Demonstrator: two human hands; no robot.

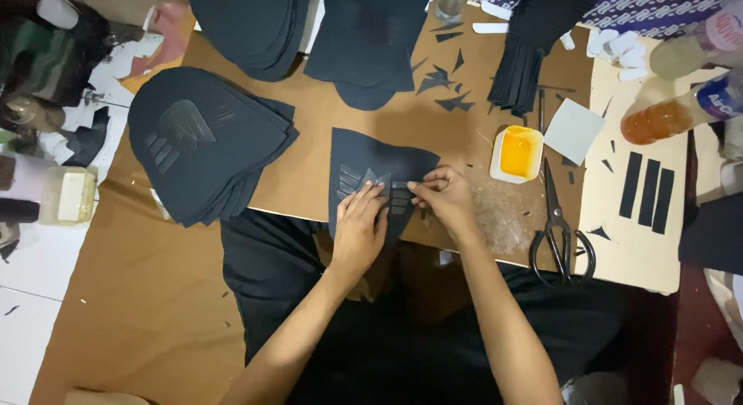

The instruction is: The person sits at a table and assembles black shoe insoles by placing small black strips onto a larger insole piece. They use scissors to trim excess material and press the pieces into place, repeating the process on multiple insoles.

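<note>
Dark shaped panel (371, 177) lies flat at the near edge of the brown tabletop (309, 119), pointed end overhanging toward the person's lap. Raised stripe pieces (352, 181) sit on its face.

Left hand (360, 231): palm down, fingers spread and pressing on the panel beside the stripes; not closed on anything. Right hand (445, 196): fingertips pinched together at the panel's right part, seemingly on a small stripe piece; the piece itself is too small to make out.

Judgement on the step: pressing works best with the left hand pinning the panel so it cannot slide off the edge, while the right sets each stripe parallel to its neighbours and rubs from one end outward.

Around: stack of like panels (205, 146) to the left, more dark stacks (255, 26) at the far side. Small tray of yellow glue (517, 153) just right of the right hand; scissors (559, 235) beyond it; three black strips (646, 192) on a pale board; clear film scrap (495, 211) near the right wrist. Glue tray and film are the closest hazards to a sweeping sleeve or elbow.
</note>
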